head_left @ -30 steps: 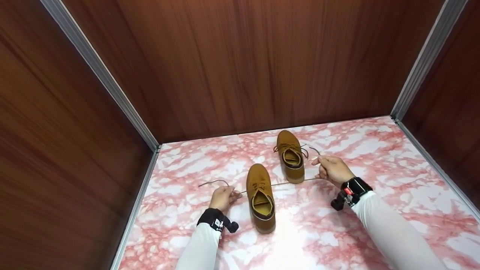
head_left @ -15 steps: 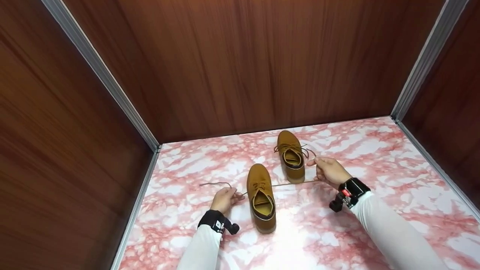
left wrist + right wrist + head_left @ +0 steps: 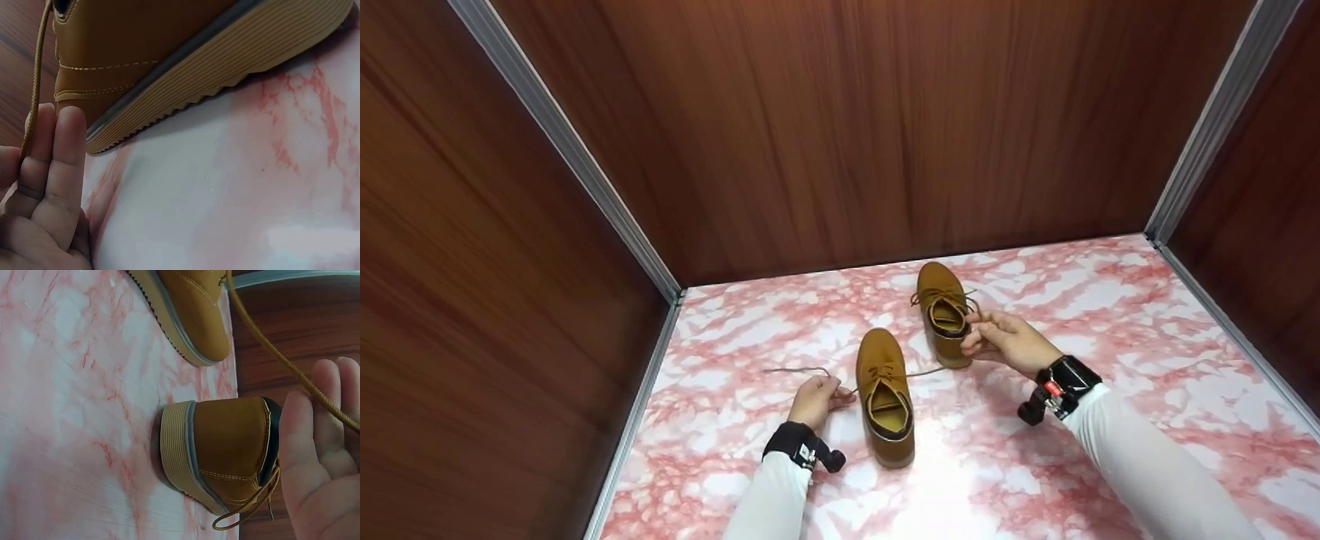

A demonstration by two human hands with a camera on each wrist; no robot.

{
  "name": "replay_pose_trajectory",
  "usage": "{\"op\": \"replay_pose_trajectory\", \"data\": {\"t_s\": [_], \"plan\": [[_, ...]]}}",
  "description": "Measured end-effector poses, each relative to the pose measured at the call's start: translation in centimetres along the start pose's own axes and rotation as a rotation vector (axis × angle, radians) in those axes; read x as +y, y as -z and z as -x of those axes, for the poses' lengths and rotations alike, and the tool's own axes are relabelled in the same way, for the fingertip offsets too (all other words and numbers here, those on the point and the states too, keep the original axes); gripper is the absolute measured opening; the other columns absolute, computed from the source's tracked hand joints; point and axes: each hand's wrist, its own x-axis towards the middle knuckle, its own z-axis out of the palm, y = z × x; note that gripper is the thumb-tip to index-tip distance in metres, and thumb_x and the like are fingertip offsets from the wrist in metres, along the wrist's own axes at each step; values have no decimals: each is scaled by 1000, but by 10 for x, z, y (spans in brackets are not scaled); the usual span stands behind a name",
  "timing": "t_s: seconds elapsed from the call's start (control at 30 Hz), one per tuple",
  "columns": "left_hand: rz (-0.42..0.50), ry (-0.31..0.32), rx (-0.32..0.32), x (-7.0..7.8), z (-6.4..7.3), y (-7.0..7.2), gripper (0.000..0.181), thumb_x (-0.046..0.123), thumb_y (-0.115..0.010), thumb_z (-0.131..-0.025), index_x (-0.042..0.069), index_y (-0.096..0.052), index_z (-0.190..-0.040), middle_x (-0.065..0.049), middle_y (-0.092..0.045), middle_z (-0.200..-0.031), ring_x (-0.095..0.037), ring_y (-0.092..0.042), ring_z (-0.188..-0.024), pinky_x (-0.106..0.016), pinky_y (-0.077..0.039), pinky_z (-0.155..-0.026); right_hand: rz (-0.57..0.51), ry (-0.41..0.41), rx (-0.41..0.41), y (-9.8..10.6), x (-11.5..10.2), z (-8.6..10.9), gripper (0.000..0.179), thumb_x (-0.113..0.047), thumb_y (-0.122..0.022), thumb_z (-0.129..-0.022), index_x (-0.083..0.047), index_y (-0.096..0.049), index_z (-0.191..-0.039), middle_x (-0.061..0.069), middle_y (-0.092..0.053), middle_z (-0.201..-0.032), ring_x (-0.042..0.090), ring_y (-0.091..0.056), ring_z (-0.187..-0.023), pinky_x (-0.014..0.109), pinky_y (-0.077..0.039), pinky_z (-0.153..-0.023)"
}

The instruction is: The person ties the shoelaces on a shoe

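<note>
A tan lace-up shoe [image 3: 877,349] stands with its toe pointing away, its shoelace drawn out to both sides. On its left, my left hand [image 3: 814,401] pinches one end of the shoelace [image 3: 38,73], close by the shoe's side. My right hand [image 3: 1012,345] holds the other end of the shoelace [image 3: 270,347], which runs across the fingers in the right wrist view. The fingertips of that hand overlap the heel of the second tan shoe [image 3: 936,277] in the head view. This farther shoe has its laces tied in a bow.
Both shoes stand on a table [image 3: 675,450] with a red and white marbled top. A brown wood-grain panel [image 3: 840,150] rises behind it, with similar panels at left [image 3: 510,300] and right [image 3: 1252,247]. Grey metal strips [image 3: 577,157] line the corners.
My right hand has moved left toward the farther shoe, and the shoelace on that side has gone from taut to slack. My left hand has shifted slightly right. The shoes stay put.
</note>
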Motion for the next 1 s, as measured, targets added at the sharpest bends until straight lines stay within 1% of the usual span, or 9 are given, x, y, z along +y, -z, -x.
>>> {"op": "replay_pose_trajectory", "data": {"t_s": [0.1, 0.2, 0.37, 0.43, 0.5, 0.7, 0.83, 0.9, 1.0], "plan": [[-22, 1, 8, -1, 1, -2, 20, 11, -49, -109, 4, -56, -91, -1, -69, -81, -17, -77, -83, -44, -63, -91, 53, 2, 22, -1, 0, 0, 34, -17, -40, -114, 12, -44, -131, 2, -79, -104, 12, -76, -97, 33, -62, -93], [-31, 10, 19, 0, 0, -4, 21, 11, -49, -109, 5, -57, -90, -2, -71, -82, -18, -78, -84, -43, -63, -91, 137, -13, 82, -2, -2, 0, 32, -22, -43, -114, 8, -53, -120, 1, -81, -102, 13, -76, -94, 29, -62, -84], [-44, 31, 47, 4, 0, -6, 21, 13, -50, -108, 7, -56, -88, -8, -74, -86, -23, -78, -87, -43, -63, -89, 219, -36, 194, -5, -6, 0, 42, -32, -51, -111, 8, -63, -113, -1, -81, -89, 9, -66, -73, 24, -55, -66], [-59, 37, 58, 7, 0, -7, 21, 14, -53, -107, 8, -57, -88, -11, -76, -88, -27, -79, -89, -44, -63, -87, 216, -43, 220, -6, -7, -2, 45, -36, -54, -109, 7, -66, -110, -4, -79, -83, 7, -60, -65, 22, -52, -62], [-75, 46, 68, 11, 1, -8, 20, 15, -55, -106, 8, -57, -88, -11, -76, -88, -30, -79, -92, -45, -64, -86, 198, -46, 230, -8, -9, -3, 45, -36, -56, -109, 7, -68, -108, -5, -76, -78, 6, -59, -62, 22, -53, -60], [-94, 72, 78, 22, -2, -10, 13, 17, -58, -105, 9, -57, -95, -1, -71, -83, -28, -79, -90, -47, -65, -84, 111, -55, 198, -11, -13, -5, 41, -32, -57, -109, 8, -67, -114, -3, -73, -78, 6, -63, -66, 22, -59, -64], [-139, 41, 88, 31, -7, -11, 13, 17, -57, -104, 6, -58, -97, 0, -70, -82, -24, -78, -83, -39, -64, -76, 96, -51, 189, -11, -15, -5, 36, -25, -61, -107, 8, -65, -121, -2, -75, -84, 7, -66, -72, 22, -61, -70], [-167, 12, 92, 37, -9, -12, 15, 16, -57, -103, 1, -60, -106, -1, -70, -82, -24, -79, -81, -33, -62, -72, 103, -41, 183, -11, -16, -5, 34, -18, -61, -106, 10, -63, -126, -1, -76, -88, 7, -67, -75, 22, -61, -72], [-212, -25, 93, 47, -11, -15, 28, 13, -57, -102, -6, -58, -122, -5, -72, -84, -23, -79, -79, -25, -57, -68, 136, -20, 170, -11, -18, -5, 37, -10, -58, -106, 14, -58, -133, -1, -76, -91, 7, -68, -78, 21, -61, -74]]}}
